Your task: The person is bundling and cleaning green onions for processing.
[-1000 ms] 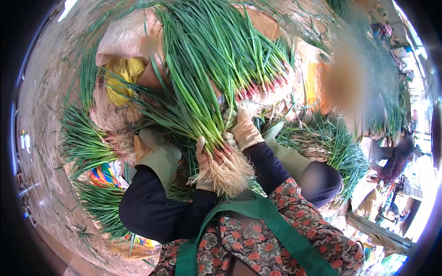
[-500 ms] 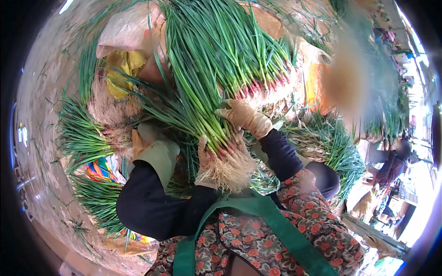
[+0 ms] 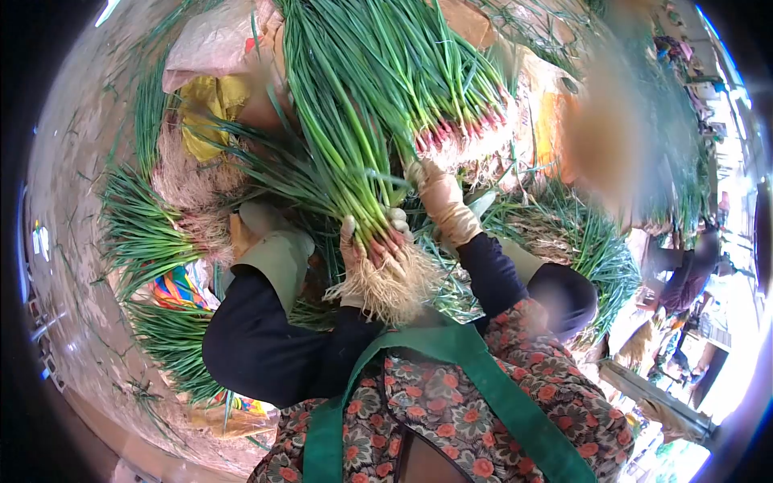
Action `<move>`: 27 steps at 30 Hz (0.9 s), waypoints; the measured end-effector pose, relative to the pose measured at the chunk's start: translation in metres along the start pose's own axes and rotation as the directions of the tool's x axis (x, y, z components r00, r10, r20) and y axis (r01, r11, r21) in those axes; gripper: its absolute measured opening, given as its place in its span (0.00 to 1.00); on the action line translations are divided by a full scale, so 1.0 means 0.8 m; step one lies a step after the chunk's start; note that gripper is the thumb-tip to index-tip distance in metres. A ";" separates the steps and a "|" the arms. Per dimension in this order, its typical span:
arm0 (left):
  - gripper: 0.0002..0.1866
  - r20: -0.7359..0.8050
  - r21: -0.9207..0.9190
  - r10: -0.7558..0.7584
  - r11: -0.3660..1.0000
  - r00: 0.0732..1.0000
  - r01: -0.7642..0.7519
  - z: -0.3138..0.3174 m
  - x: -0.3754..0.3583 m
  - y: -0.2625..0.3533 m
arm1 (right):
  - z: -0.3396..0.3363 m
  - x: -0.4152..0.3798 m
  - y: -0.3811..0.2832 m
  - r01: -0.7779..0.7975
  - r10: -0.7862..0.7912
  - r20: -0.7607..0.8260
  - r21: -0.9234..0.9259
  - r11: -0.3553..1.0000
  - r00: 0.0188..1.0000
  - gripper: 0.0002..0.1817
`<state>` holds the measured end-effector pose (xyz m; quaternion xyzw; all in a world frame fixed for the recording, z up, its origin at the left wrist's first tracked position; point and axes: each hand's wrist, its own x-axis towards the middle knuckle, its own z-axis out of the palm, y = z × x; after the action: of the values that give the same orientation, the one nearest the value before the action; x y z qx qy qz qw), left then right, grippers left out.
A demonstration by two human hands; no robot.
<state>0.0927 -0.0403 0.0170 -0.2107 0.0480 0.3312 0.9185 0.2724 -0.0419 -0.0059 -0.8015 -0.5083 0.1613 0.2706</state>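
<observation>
My left hand (image 3: 348, 249), in a pale glove, is closed around a bunch of green onions (image 3: 374, 211). Their reddish bulbs and tangled tan roots hang toward my lap, and the leaves point away from me. My right hand (image 3: 439, 197), gloved too, is at the near left end of a big pile of green onions (image 3: 378, 72). Its fingers are bent together where a green stalk from that pile runs into them; the fingertips are partly hidden.
Smaller heaps of green onions (image 3: 149, 233) lie to the left on colourful sacks (image 3: 181, 288). Loose leaves and trimmings (image 3: 555, 233) cover the ground at right. A yellow plastic bag (image 3: 208, 121) sits beyond my left knee. Another person (image 3: 694, 274) is at the far right.
My right hand has moved off the held bunch, rightward and up to the big pile's bulb end. My left hand keeps its bunch, shifted slightly up and left.
</observation>
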 end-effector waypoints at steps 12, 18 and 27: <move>0.34 0.011 0.102 0.013 0.995 1.000 -0.014 -0.045 -0.002 0.018 | 0.025 -0.105 0.119 0.833 -0.352 0.848 -0.171 0.526 0.396 0.07; 0.31 -0.067 0.085 0.006 0.996 0.998 0.000 0.021 -0.006 -0.010 | 0.007 0.020 -0.015 -0.735 0.097 0.738 0.634 0.239 0.668 0.15; 0.29 -0.123 0.282 0.004 0.959 0.992 0.031 -0.006 -0.004 0.005 | 0.024 -0.005 -0.021 -0.290 0.106 0.345 0.541 0.789 0.933 0.11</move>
<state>0.0880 -0.0415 0.0116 -0.0972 0.1495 0.3011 0.9368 0.2486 -0.0349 -0.0113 -0.6951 -0.3809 0.4553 0.4054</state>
